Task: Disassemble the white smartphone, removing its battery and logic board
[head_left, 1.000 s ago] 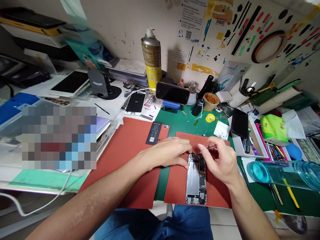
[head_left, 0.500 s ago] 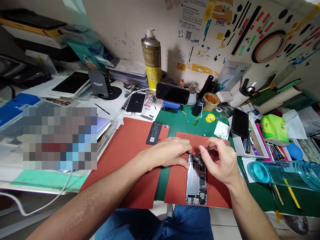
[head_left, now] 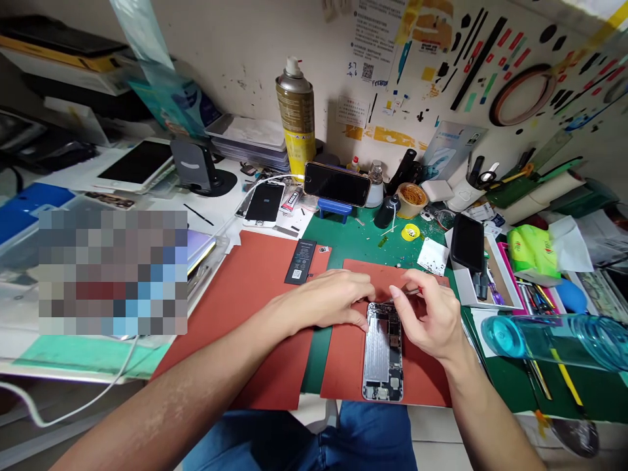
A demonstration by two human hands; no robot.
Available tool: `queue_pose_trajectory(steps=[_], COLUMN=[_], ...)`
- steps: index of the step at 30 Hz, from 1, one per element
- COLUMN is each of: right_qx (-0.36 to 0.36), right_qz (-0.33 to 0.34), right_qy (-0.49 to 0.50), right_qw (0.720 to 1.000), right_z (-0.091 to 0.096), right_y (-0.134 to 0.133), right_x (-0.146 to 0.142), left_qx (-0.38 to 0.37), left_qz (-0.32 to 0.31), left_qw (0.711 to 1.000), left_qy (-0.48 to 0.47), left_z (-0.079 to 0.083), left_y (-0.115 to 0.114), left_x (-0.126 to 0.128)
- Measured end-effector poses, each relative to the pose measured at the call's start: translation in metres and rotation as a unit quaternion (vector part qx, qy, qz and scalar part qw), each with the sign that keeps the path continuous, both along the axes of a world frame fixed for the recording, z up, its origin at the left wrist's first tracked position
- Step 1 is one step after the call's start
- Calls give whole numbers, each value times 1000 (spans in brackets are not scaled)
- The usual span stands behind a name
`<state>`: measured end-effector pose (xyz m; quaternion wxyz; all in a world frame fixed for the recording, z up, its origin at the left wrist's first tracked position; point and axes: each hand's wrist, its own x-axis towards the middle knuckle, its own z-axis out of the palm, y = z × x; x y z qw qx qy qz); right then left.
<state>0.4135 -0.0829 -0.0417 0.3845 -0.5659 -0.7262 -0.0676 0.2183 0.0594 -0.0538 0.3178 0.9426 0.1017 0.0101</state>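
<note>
An opened phone (head_left: 377,353) lies face up on the red mat, its silver inner plate and circuit board exposed. My left hand (head_left: 346,297) is closed at its top left corner, the thumb against the side edge and the fingers by the top. My right hand (head_left: 432,314) pinches a thin metal tool (head_left: 411,290) with a reddish part; its exact kind is unclear. The tool points toward the phone's top end, where my fingers partly cover its tip. Beyond my left hand, a black phone battery (head_left: 300,261) lies on the other red mat.
A phone (head_left: 336,184) leans on a blue stand behind the mats, near a spray can (head_left: 296,118). On the right are a white box (head_left: 490,288) with a dark phone on it and a clear blue bottle (head_left: 554,341) lying sideways. Boxes and papers crowd the left.
The tool in my right hand has shifted slightly at the phone's top end, where more of the inner parts now show. My left hand keeps its place; the view has drifted a little.
</note>
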Motion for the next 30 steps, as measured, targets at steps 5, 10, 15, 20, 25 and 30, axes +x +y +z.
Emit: queue_pose_trajectory(steps=[5,10,15,20,25,30], right_qx=[10,-25,-38,-24,-21,-40], right_qz=[-35,-82,-75,-58,-58,-74], right_qy=[48,134,119,84,97,161], right_qw=[998,987,989,994,993,983], right_z=[-2,-3,-4,-4,-4,-5], right_y=[-3,-2,2,4,4,1], right_x=[3,6,5,3,3,2], left_qx=[-10,-10,-22,-16,-19,-32], left_qz=[4,32,33,30,29,35], left_qw=[1000,999,999,999,999,997], left_qy=[-2,-13,-28,-24,-32,-65], left_z=[0,0,-2,-1,-3,-7], left_y=[0,-2,-3,-2,-2,-4], left_x=[1,2,3,3,2,3])
